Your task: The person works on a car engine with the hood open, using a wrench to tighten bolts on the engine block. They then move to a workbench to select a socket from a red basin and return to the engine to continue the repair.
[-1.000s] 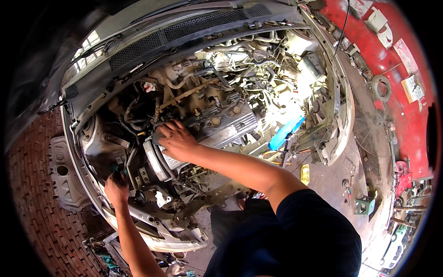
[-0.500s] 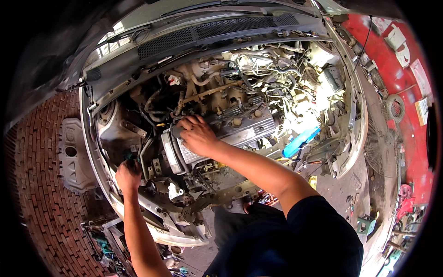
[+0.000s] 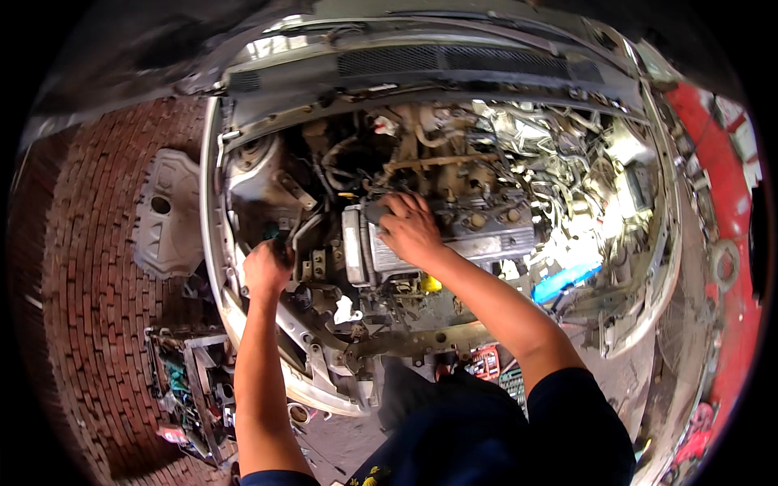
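We are standing in a car workshop, facing an exposed engine (image 3: pixel 486 245); a grey panel (image 3: pixel 170 235) is lying left of it, a green tool tray (image 3: pixel 512 384) nearer us.

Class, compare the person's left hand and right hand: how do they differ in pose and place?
The left hand has its fingers curled down, mostly hidden; the right hand shows bent, slightly spread fingers. The left hand is near the engine bay's left edge; the right hand is over the ribbed engine cover. Both are bare.

a navy short-sleeved shirt (image 3: pixel 478 433) with yellow marking (image 3: pixel 374 475) tops dark trousers (image 3: pixel 403 393).
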A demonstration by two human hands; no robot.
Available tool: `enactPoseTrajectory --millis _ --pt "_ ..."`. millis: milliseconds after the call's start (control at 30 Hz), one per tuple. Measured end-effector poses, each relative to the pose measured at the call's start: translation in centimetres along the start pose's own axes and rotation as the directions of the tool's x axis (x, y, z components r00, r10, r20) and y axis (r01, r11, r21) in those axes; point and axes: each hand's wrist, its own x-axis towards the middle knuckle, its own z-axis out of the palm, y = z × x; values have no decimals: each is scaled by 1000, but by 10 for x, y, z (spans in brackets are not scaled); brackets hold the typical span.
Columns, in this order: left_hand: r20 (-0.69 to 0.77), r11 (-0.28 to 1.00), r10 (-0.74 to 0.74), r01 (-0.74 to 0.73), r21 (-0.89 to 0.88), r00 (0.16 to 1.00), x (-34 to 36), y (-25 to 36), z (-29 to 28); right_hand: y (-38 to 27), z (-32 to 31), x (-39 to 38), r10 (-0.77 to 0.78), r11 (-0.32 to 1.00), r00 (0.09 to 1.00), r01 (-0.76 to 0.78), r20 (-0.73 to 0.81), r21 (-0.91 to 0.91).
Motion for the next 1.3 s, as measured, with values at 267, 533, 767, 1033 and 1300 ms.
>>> enactPoseTrajectory --millis 267,533,767,1033,1300 --pt "112 996 -60 67 -57 992 -1 10 -8 -1 2 -16 48 997 999 -46 24 -69" --pt "138 992 -74 88 -93 988 -10 4 -16 -19 0 -9 54 990 991 -37 119 -139" --pt "124 991 -74 86 -98 990 -1 6 -10 -10 8 -6 22 977 996 -3 84 -213" --pt "140 985 -96 114 -127 985 -14 3 -9 -5 5 -15 11 999 992 -5 126 -47" --pt "203 993 -96 109 -53 975 9 16 -8 9 -8 -9 -94 981 993 105 72 -164"
